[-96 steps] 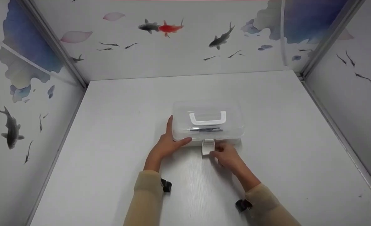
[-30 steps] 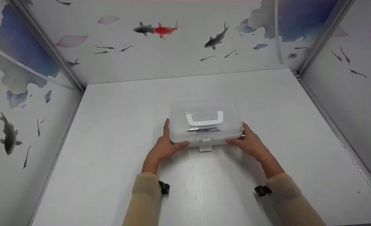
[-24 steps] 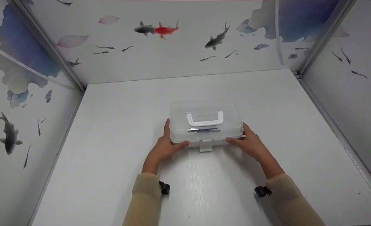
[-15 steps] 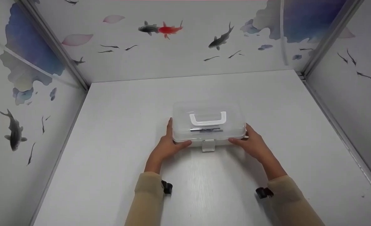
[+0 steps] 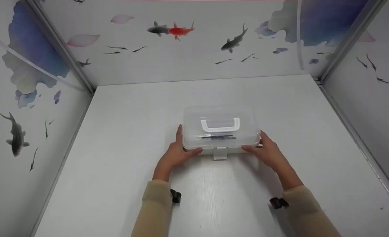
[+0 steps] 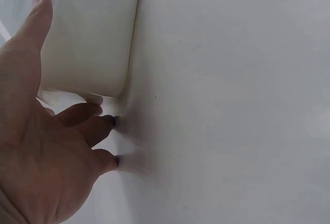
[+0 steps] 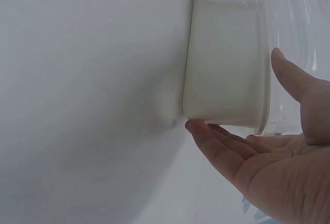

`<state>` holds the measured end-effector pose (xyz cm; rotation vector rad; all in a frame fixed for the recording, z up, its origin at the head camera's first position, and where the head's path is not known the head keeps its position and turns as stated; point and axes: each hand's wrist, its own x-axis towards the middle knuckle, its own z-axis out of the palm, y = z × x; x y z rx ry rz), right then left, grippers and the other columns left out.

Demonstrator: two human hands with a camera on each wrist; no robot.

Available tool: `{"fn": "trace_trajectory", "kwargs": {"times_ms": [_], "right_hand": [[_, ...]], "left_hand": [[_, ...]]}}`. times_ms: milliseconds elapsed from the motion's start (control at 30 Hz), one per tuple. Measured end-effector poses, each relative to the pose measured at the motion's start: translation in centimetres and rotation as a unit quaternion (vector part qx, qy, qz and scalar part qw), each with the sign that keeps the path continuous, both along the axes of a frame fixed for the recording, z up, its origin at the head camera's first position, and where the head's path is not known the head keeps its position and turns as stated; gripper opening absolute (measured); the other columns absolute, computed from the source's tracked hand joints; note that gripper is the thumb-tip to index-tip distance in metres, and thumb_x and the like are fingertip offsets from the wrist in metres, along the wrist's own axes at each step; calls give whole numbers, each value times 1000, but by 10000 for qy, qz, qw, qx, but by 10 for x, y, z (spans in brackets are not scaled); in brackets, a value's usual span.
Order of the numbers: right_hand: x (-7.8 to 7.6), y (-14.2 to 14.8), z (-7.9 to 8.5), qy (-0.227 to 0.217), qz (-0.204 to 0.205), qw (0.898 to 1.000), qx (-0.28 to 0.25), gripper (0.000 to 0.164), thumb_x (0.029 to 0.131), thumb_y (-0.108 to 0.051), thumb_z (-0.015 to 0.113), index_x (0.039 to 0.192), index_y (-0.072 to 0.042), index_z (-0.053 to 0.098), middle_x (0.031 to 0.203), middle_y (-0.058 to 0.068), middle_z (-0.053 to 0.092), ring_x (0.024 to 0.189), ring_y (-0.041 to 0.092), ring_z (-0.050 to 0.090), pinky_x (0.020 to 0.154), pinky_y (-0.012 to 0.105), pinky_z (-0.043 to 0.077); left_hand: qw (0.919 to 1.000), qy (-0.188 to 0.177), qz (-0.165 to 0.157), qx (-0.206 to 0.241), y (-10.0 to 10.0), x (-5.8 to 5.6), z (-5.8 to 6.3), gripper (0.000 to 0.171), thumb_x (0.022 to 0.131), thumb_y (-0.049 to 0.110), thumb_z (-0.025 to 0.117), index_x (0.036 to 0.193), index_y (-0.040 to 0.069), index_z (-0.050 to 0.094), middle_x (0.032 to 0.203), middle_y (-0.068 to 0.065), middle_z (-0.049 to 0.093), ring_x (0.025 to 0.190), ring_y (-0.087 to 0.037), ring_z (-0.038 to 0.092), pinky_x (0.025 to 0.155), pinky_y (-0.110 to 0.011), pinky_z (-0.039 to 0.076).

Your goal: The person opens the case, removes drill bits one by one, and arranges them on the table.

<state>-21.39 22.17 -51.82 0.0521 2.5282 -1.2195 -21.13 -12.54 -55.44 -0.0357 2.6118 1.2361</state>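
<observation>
Clear-lidded storage box [image 5: 221, 123] is sitting on the table [image 5: 138, 121], front latch [image 5: 220, 153] hanging down; can't tell if it's locked. Left hand [image 5: 175, 153] and right hand [image 5: 268, 153] are bracketing its front corners, thumbs [image 7: 294, 77] standing apart from fingers [image 7: 216, 154]. Likely risks: loose latch letting lid [image 5: 214, 111] pop; uneven pushing skewing it.

We see a box with a clear, glossy plastic lid [image 5: 220, 112], a smooth, opaque plastic base [image 7: 227, 64] and a plastic-looking handle [image 5: 220, 129] and latch [image 5: 220, 154], beside matt cloth sleeves [image 5: 154, 205], on a smooth table [image 5: 207, 200] with faint wood-like grain and soft sheen.
</observation>
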Motion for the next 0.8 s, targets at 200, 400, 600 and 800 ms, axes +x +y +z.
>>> {"fn": "trace_trajectory", "kwargs": {"times_ms": [200, 400, 600, 800], "right_hand": [[2, 1, 2, -16, -45, 10000, -88, 114, 94, -61, 75, 173, -11, 10, 173, 25, 29, 157, 49, 36, 120, 64, 42], [1, 1, 9, -32, -94, 9999, -50, 115, 94, -64, 74, 173, -12, 9, 172, 28, 31, 156, 49, 38, 120, 63, 43], [2, 4, 12, 96, -53, 9999, -85, 112, 94, -64, 74, 173, -14, 12, 169, 28, 38, 154, 48, 42, 118, 64, 45], [2, 7, 17, 238, -173, 9995, -114, 111, 92, -67, 74, 172, -16, 18, 166, 27, 44, 154, 46, 44, 118, 62, 46]], "left_hand": [[10000, 7, -61, -4, -1, 2, -1, 134, 83, 69, 81, 173, 22, -6, 167, -26, 42, 154, -37, 46, 126, -56, 37], [9997, 152, -150, 82, -4, 2, -1, 131, 85, 73, 76, 173, 24, -7, 165, -28, 44, 148, -38, 52, 124, -56, 40], [9997, 124, -180, 79, -2, 1, -1, 129, 85, 78, 72, 172, 28, -9, 171, -23, 37, 151, -40, 48, 123, -59, 40], [9998, 36, -183, 60, 0, 1, -2, 130, 84, 81, 71, 172, 31, -10, 172, -19, 37, 156, -41, 41, 124, -60, 38]]}}
